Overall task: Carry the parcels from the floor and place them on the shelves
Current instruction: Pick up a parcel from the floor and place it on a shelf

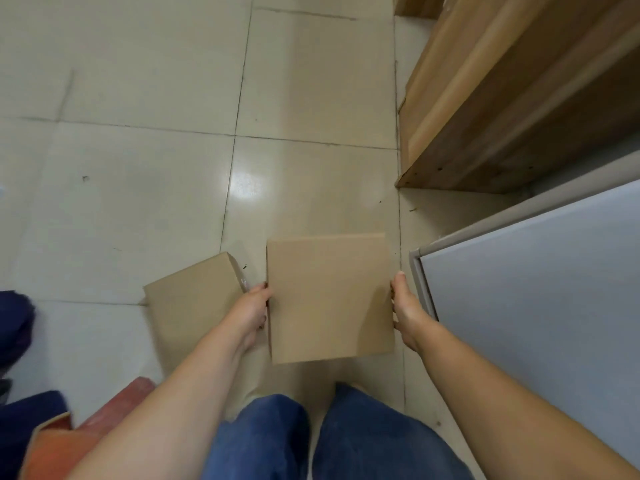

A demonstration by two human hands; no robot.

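Note:
A plain brown cardboard parcel [329, 296] hangs above the tiled floor in front of my knees. My left hand [251, 313] grips its left edge, and my right hand [407, 313] grips its right edge, thumb on top. Another brown cardboard parcel [190, 303] lies on the floor just left of it, partly hidden by my left forearm. A wooden shelf unit [502, 109] stands at the upper right, seen from above.
A grey-white panel or cabinet [536, 306] fills the right side beside my right arm. Red and orange items [69, 441] and dark blue fabric [14, 327] lie at the lower left. Pale floor tiles [138, 98] stretch ahead.

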